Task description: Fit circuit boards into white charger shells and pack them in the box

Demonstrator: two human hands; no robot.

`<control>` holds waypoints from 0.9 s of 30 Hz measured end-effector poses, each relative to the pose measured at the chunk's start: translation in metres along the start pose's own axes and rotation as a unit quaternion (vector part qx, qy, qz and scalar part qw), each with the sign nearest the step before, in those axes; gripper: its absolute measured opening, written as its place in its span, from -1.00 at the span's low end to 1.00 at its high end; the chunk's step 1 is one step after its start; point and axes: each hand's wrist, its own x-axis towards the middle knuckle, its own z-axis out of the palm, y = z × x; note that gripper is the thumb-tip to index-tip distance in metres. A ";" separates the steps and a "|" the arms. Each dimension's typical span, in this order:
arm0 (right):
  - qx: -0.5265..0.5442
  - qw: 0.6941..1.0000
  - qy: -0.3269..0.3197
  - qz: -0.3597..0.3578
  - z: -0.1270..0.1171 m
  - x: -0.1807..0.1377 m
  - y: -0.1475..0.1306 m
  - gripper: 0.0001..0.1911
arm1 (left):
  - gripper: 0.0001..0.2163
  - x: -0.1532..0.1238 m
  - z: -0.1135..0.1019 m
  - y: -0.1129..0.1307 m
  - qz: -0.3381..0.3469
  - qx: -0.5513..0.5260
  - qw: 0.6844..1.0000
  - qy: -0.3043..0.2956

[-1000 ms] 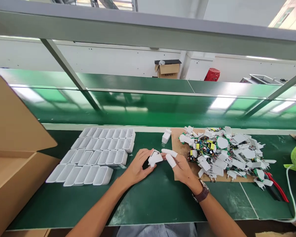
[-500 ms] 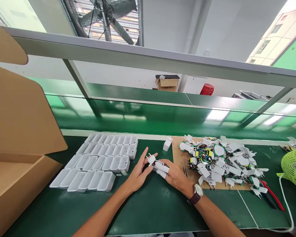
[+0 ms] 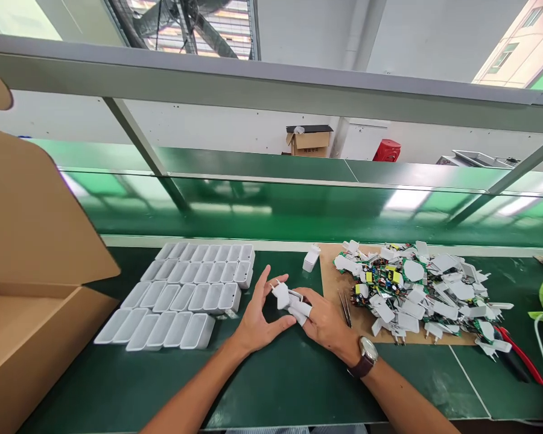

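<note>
Left hand fingers splayed, right hand in pinching grip, fingertips meeting, forearms angled inward

The dark green desk lies bare along its near edge. Leftward, rows of white plastic shells block the way; rightward, a heap of white plug parts and green circuit boards.

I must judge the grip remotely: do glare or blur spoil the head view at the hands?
Head view: left hand, right hand and the white plug piece between them are sharp, evenly lit; head view: light glare streaks only the far conveyor belt; head view: the wide lens slightly bows the overhead beam, and the top-right window is blown out.
</note>
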 end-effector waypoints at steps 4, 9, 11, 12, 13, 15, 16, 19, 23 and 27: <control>-0.005 1.000 -0.013 0.000 -0.002 -0.001 -0.002 -0.58 | -0.08 -0.001 0.000 -0.002 0.061 0.055 0.997 0.012; -0.007 1.000 -0.009 0.018 0.002 -0.002 -0.005 -0.66 | -0.63 -0.002 0.001 -0.005 -0.010 0.088 0.995 0.043; -0.025 0.999 -0.014 0.028 0.003 -0.003 -0.007 -0.68 | -0.70 -0.002 0.001 -0.005 -0.033 0.072 0.995 0.054; -0.031 0.999 -0.016 0.033 0.004 -0.004 -0.008 -0.68 | -0.71 -0.002 0.001 -0.005 -0.041 0.062 0.996 0.058; -0.030 0.999 -0.015 0.040 0.004 -0.004 -0.009 -0.69 | -0.72 -0.002 0.001 -0.005 -0.048 0.053 0.996 0.061; -0.016 0.998 -0.011 0.066 0.003 -0.004 -0.010 -0.69 | -0.73 -0.001 0.001 -0.006 -0.064 0.036 0.995 0.064; -0.009 0.997 -0.014 0.077 0.003 -0.004 -0.011 -0.69 | -0.73 0.000 0.001 -0.006 -0.070 0.029 0.995 0.065; -0.027 0.994 -0.043 0.092 0.001 -0.002 -0.012 -0.72 | -0.73 0.001 0.001 -0.007 -0.074 0.014 0.995 0.063; -0.021 0.993 -0.055 0.102 -0.001 -0.001 -0.012 -0.74 | -0.74 0.002 0.001 -0.007 -0.072 0.004 0.996 0.059; 0.028 0.993 -0.033 0.110 -0.002 -0.003 -0.011 -0.69 | -0.74 0.003 0.001 -0.008 -0.078 0.005 0.995 0.055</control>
